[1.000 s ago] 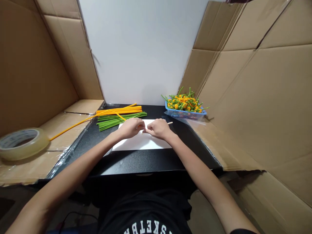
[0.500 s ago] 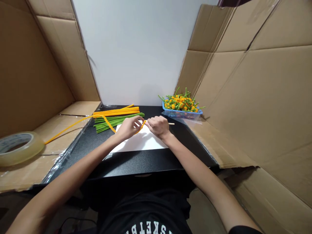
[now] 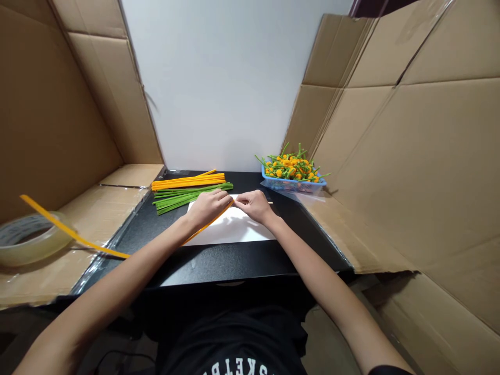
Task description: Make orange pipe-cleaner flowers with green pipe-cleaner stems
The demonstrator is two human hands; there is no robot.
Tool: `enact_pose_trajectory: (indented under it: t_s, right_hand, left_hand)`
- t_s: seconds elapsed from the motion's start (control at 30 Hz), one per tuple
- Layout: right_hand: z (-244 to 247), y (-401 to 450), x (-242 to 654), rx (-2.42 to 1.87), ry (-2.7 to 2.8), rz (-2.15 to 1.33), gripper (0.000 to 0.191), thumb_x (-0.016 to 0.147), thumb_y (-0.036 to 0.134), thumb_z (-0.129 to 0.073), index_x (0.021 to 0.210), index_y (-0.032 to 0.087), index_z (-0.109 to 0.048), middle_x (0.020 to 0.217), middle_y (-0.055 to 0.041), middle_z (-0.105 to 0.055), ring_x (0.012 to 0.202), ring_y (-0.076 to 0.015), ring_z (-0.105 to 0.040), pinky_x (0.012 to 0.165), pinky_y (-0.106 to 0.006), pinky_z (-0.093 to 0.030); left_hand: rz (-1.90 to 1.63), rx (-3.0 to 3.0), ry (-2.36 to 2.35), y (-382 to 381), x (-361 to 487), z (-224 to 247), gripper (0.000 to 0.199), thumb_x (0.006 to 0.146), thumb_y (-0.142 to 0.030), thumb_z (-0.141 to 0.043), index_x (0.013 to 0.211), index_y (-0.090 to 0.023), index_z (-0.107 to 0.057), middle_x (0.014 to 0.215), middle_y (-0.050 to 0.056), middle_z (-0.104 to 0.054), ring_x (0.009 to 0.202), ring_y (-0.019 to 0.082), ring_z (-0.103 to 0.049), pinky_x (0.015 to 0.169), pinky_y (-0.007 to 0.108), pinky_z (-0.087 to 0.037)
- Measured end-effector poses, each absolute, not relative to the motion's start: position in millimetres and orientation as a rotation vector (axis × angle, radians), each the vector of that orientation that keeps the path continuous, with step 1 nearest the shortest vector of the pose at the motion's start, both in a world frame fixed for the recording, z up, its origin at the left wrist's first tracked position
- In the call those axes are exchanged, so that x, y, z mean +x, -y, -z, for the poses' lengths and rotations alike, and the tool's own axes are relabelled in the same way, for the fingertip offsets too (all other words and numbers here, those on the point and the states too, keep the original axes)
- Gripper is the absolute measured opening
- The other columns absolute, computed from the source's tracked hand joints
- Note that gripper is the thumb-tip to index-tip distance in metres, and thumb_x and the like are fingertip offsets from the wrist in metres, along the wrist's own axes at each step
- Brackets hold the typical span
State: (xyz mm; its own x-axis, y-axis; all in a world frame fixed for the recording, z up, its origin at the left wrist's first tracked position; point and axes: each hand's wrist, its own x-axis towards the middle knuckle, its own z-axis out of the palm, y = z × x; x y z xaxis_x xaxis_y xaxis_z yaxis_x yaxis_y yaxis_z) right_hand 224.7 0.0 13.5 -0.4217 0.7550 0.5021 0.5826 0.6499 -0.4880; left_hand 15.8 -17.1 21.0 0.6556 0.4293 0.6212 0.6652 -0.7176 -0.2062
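Both hands meet over a white sheet of paper (image 3: 234,229). My left hand (image 3: 209,207) is closed, fingers pinching an orange pipe cleaner (image 3: 207,225) near its end. From there the strip runs below my left forearm and sticks out on the left, over the tape roll. Fingertips of my right hand (image 3: 255,205) pinch together right beside the left ones, at the pipe cleaner's end. A thin pale stick (image 3: 270,202) lies in the right hand, with only its tip showing past the knuckles. Where strip and stick meet is hidden by the fingers.
Orange pipe cleaners (image 3: 187,182) and green pipe cleaners (image 3: 175,199) lie in bundles at the back left of the black table (image 3: 230,263). A blue basket (image 3: 292,184) of orange-and-green pieces stands back right. A clear tape roll (image 3: 58,242) sits left. Cardboard walls (image 3: 410,156) flank the table.
My left hand has closed in on the right, its fingers now pinching. The pipe cleaner's free length has swung from above my left forearm to below it. Less of the stick shows.
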Motion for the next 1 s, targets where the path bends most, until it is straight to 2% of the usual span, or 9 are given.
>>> enact_pose_trajectory:
  t_s: [0.13,0.27,0.4,0.53,0.67,0.8,0.87,0.93,1.0]
  right_hand:
    - [-12.3,-1.2,224.4,-1.013,2.138,-0.435,0.033,0.086,0.040,-0.065,0.065,0.015,-0.072,0.053,0.0032,-0.050,0.056,-0.0098,-0.040,0.058,-0.026,-0.025]
    - [-15.2,-1.1,226.7,-1.016,2.153,-0.602,0.036,0.087,0.045,-0.063,0.070,0.015,-0.073,0.056,0.0026,-0.054,0.057,-0.0106,-0.042,0.058,-0.025,-0.027]
    - [-22.7,2.2,227.7,-0.958,2.226,-0.771,0.038,0.089,0.050,-0.061,0.076,0.016,-0.072,0.067,0.0002,-0.063,0.064,-0.0120,-0.049,0.062,-0.024,-0.033]
    - [-25.1,3.6,224.4,-0.982,2.174,-0.778,0.047,0.093,0.054,-0.054,0.073,0.016,-0.071,0.074,-0.0037,-0.069,0.071,-0.0149,-0.056,0.068,-0.026,-0.038]
    - [-23.8,5.5,220.0,-1.007,2.152,-0.831,0.033,0.085,0.048,-0.067,0.084,0.016,-0.074,0.076,-0.0025,-0.068,0.075,-0.0166,-0.058,0.073,-0.028,-0.041]
    - [-25.2,13.3,214.4,-1.091,2.079,-0.498,0.029,0.080,0.038,-0.074,0.102,0.019,-0.072,0.099,-0.0060,-0.068,0.102,-0.0240,-0.056,0.093,-0.037,-0.042]
    - [-25.7,18.9,209.5,-1.117,1.960,-0.275,0.029,0.082,0.040,-0.073,0.102,0.020,-0.069,0.107,-0.0083,-0.066,0.108,-0.0261,-0.052,0.099,-0.041,-0.039]
    - [-24.2,23.6,203.0,-1.094,1.883,-0.174,0.025,0.086,0.044,-0.069,0.089,0.020,-0.066,0.101,-0.0086,-0.065,0.105,-0.0255,-0.052,0.100,-0.042,-0.039]
    - [-20.1,25.6,195.8,-1.036,1.872,-0.263,0.026,0.087,0.045,-0.067,0.082,0.020,-0.063,0.092,-0.0069,-0.065,0.097,-0.0232,-0.055,0.095,-0.040,-0.043]
  left_hand:
    - [0.844,-2.443,0.827,10.7,12.8,-14.4,0.037,0.104,-0.033,-0.042,0.083,-0.019,-0.069,0.074,0.006,-0.069,0.070,0.017,-0.062,0.056,0.026,-0.036]
    - [0.991,-2.480,0.873,6.7,13.0,-5.4,0.036,0.103,-0.038,-0.045,0.083,-0.020,-0.069,0.078,0.006,-0.071,0.072,0.016,-0.063,0.060,0.025,-0.040]
    - [1.055,-2.461,0.932,7.6,15.8,-1.5,0.031,0.101,-0.031,-0.049,0.080,-0.021,-0.068,0.077,0.005,-0.071,0.072,0.016,-0.064,0.062,0.025,-0.042]
    - [0.967,-2.421,0.961,10.5,17.9,-3.6,0.033,0.100,-0.027,-0.047,0.075,-0.020,-0.068,0.073,0.005,-0.070,0.070,0.016,-0.062,0.059,0.026,-0.040]
    - [0.960,-2.436,1.027,13.3,19.0,-7.9,0.023,0.093,-0.021,-0.055,0.074,-0.020,-0.069,0.073,0.005,-0.071,0.072,0.018,-0.063,0.060,0.027,-0.041]
    - [1.032,-2.405,1.138,15.9,19.6,-12.4,0.015,0.086,-0.015,-0.060,0.075,-0.020,-0.070,0.075,0.005,-0.072,0.073,0.019,-0.064,0.062,0.028,-0.042]
    - [1.058,-2.335,1.191,17.1,19.6,-14.6,0.017,0.086,-0.016,-0.059,0.073,-0.020,-0.069,0.073,0.005,-0.071,0.072,0.019,-0.063,0.061,0.029,-0.041]
    - [1.079,-2.272,1.220,17.9,19.7,-16.5,0.019,0.086,-0.016,-0.058,0.071,-0.019,-0.068,0.072,0.006,-0.071,0.071,0.019,-0.063,0.061,0.029,-0.041]
    - [1.101,-2.233,1.227,18.2,19.8,-17.7,0.017,0.083,-0.014,-0.059,0.070,-0.019,-0.068,0.072,0.006,-0.071,0.072,0.019,-0.064,0.062,0.028,-0.042]
